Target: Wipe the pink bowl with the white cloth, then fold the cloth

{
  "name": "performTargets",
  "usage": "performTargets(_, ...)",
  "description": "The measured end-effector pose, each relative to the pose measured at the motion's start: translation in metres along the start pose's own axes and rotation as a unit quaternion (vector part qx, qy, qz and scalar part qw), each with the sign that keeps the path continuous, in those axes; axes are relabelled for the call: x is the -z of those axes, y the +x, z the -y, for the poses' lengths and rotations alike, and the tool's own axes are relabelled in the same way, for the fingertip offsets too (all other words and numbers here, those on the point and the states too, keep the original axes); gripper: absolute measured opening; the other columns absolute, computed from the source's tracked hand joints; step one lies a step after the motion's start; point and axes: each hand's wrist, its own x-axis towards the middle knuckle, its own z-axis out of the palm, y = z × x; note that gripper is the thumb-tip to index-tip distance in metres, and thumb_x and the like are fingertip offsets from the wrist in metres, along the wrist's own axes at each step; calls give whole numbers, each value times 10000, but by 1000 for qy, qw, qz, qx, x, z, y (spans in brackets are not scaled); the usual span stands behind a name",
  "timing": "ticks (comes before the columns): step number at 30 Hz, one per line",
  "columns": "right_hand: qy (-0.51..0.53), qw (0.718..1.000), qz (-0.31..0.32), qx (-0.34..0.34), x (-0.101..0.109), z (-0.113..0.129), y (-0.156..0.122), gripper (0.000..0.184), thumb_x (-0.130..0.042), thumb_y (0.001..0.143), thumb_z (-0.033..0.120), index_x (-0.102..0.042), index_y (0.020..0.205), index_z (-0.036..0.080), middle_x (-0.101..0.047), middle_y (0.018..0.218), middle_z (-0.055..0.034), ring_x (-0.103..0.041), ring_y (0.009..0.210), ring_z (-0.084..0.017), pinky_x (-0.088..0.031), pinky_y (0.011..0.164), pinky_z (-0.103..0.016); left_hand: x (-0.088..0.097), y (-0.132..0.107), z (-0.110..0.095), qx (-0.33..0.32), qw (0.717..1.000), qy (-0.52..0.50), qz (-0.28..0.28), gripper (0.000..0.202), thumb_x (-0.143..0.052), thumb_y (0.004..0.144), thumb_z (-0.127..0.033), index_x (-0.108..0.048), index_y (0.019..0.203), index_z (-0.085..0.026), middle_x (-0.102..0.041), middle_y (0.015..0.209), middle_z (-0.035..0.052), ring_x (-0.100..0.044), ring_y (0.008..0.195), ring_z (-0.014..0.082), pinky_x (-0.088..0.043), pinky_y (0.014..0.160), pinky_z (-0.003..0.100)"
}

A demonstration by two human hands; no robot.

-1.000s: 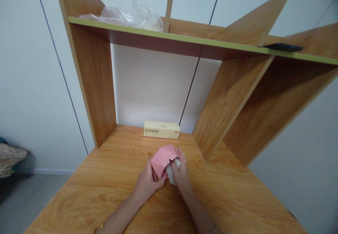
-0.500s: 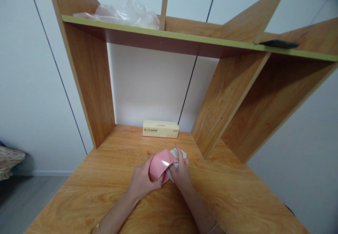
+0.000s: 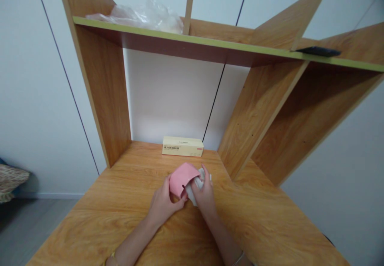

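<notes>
A glossy pink bowl (image 3: 183,178), with a small dark notch in its rim, is tilted on its side above the desk. My left hand (image 3: 164,202) grips it from the left, thumb along the lower edge and fingers behind. In my right hand (image 3: 205,194) is a crumpled white tissue (image 3: 191,194), pressed against the bowl's rim and partly inside its opening. Some of the right fingertips are hidden by the tissue and the bowl.
Behind the hands, a cream cardboard box (image 3: 182,146) stands against the wall on the wooden desk (image 3: 126,194). Overhead runs a shelf (image 3: 210,42) with a clear plastic bag (image 3: 147,16) and a dark flat object (image 3: 318,51). An upright panel (image 3: 255,114) rises at right.
The pink bowl has turned in my left hand, so its notch now shows lower on the rim. My right hand has shifted slightly with the tissue, which looks more bunched up.
</notes>
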Motion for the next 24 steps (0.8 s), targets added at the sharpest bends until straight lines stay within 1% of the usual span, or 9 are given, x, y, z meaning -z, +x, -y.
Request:
performTargets(2,-40,999,9,1,5,4,2,603,-500,733,334,-366,1299,173,-596,846,-71,-561,773,-221,-444,726,-351,3,2,1,8,1000,18,-13,661,-605,647,-422,-408,1219,-155,-638,1037,111,-616,893,255,-480,748,348)
performTargets(4,-81,996,24,27,10,6,3,583,-494,736,318,-382,1287,161,-583,725,-43,-541,717,-220,-428,720,-359,5,3,3,16,999,33,-15,652,-579,659,-420,-415,1229,-150,-635,1055,117,-616,902,263,-477,772,361)
performTargets(7,-128,987,49,80,15,7,3,565,-491,731,308,-404,1268,154,-583,671,-28,-507,647,-207,-401,713,-370,6,3,4,-7,999,52,5,624,-563,661,-399,-435,1228,-173,-633,1075,102,-613,917,262,-472,804,362)
performTargets(9,-139,984,64,94,16,5,2,547,-488,728,302,-425,1253,162,-598,694,-34,-499,639,-202,-395,705,-362,7,1,3,-34,997,64,27,639,-586,636,-391,-444,1228,-198,-628,1094,89,-606,940,266,-465,827,358)
performTargets(11,-126,986,68,80,14,3,0,530,-479,730,299,-438,1245,177,-614,748,-46,-509,671,-205,-401,698,-347,8,1,2,-46,996,71,41,659,-606,615,-383,-447,1231,-214,-624,1106,82,-596,963,272,-459,842,356)
performTargets(14,-68,995,61,27,9,0,-3,532,-451,748,301,-414,1265,184,-622,857,-66,-539,760,-212,-418,714,-334,10,2,0,-33,998,54,28,652,-591,655,-392,-412,1259,-221,-608,1134,79,-589,979,261,-447,864,366)
performTargets(19,44,999,25,-19,-4,-6,-4,523,-388,791,308,-358,1298,181,-547,1136,-102,-524,1009,-211,-406,840,-333,4,2,-1,-32,999,-6,11,781,-618,665,-434,-289,1311,-146,-554,1189,138,-579,988,254,-461,825,364)
performTargets(21,62,998,14,-22,-7,-7,-4,529,-396,786,302,-356,1300,185,-541,1147,-100,-521,1025,-208,-405,853,-332,-1,1,-1,-29,999,-16,23,739,-617,673,-416,-307,1286,-143,-580,1144,131,-595,948,239,-473,788,344)
performTargets(24,44,999,11,-15,-6,-4,-3,562,-442,757,302,-360,1301,190,-577,1056,-88,-556,935,-210,-427,809,-337,-4,0,0,-14,1000,-13,16,650,-600,685,-391,-356,1232,-140,-638,1005,99,-622,840,221,-486,719,325)
